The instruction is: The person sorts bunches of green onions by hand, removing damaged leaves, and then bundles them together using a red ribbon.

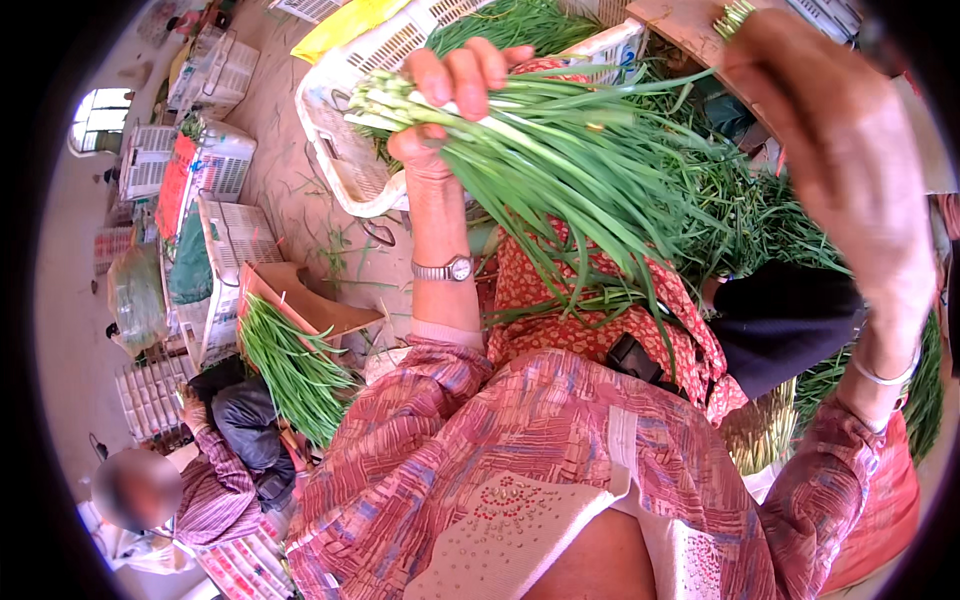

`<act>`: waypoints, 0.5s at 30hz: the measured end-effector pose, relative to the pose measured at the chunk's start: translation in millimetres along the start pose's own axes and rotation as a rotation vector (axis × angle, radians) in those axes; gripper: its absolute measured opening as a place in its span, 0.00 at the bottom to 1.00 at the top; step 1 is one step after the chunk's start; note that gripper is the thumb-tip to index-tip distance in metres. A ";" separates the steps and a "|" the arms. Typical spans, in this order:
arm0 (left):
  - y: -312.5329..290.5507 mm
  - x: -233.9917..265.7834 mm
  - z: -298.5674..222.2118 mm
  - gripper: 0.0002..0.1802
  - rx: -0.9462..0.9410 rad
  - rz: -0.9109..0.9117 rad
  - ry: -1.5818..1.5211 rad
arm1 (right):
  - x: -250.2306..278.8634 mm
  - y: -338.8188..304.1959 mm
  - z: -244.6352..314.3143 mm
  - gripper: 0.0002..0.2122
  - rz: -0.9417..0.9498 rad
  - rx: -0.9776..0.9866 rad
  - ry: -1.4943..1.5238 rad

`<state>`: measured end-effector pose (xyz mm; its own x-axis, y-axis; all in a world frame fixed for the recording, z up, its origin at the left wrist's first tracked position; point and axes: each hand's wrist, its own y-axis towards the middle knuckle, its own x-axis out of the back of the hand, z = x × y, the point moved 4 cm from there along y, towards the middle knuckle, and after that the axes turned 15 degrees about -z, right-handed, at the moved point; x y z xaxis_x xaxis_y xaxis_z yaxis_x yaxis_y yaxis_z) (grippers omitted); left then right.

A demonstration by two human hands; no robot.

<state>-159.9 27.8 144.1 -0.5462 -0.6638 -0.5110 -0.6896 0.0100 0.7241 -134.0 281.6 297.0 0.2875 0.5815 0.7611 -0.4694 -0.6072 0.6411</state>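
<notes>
My left hand (445, 100), with a watch at the wrist, is wrapped round the pale stem ends of a bunch of garlic chives (590, 170). Their long green leaves fan out to the right and droop over my red flowered apron (560, 270). Raised at the upper right is my right hand (830, 150), blurred, with a bangle on its wrist; its fingers are too smeared to read. Pale stem ends of another small bunch (735, 18) show beside it, against a brown board (690, 30); whether that hand touches them is unclear.
A white plastic crate (340, 170) holding more greens stands beyond my left hand. Loose chives (750, 225) lie heaped to the right. At the left are stacked crates (235, 235), a tilted brown container with chives (290, 365), and another seated person (225, 470).
</notes>
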 end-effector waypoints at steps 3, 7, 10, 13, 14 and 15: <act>-19.7 18.9 -14.1 0.12 -0.059 -0.134 -0.052 | 5.4 -27.4 -30.6 0.06 -0.267 -0.324 0.137; -18.8 16.1 -11.6 0.11 -0.059 -0.084 -0.098 | -39.8 -35.8 -4.7 0.06 0.258 -0.058 0.361; -12.7 9.7 -9.2 0.12 -0.044 -0.050 -0.121 | -68.2 -44.2 -1.6 0.06 0.023 -0.198 0.361; -10.3 8.4 -9.2 0.13 -0.031 -0.037 -0.103 | -101.2 -46.4 -4.1 0.09 -0.136 -0.247 0.351; -10.0 6.5 -8.2 0.13 -0.028 -0.037 -0.103 | -111.1 -45.5 -2.3 0.09 -0.194 -0.182 0.370; -9.9 4.5 -6.3 0.13 -0.021 -0.047 -0.084 | -119.7 -46.0 1.5 0.08 -0.197 -0.193 0.391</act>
<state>-152.5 20.0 137.5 -0.5522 -0.5982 -0.5807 -0.7054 -0.0361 0.7079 -145.6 239.2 176.6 0.0681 0.8581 0.5090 -0.5948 -0.3747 0.7112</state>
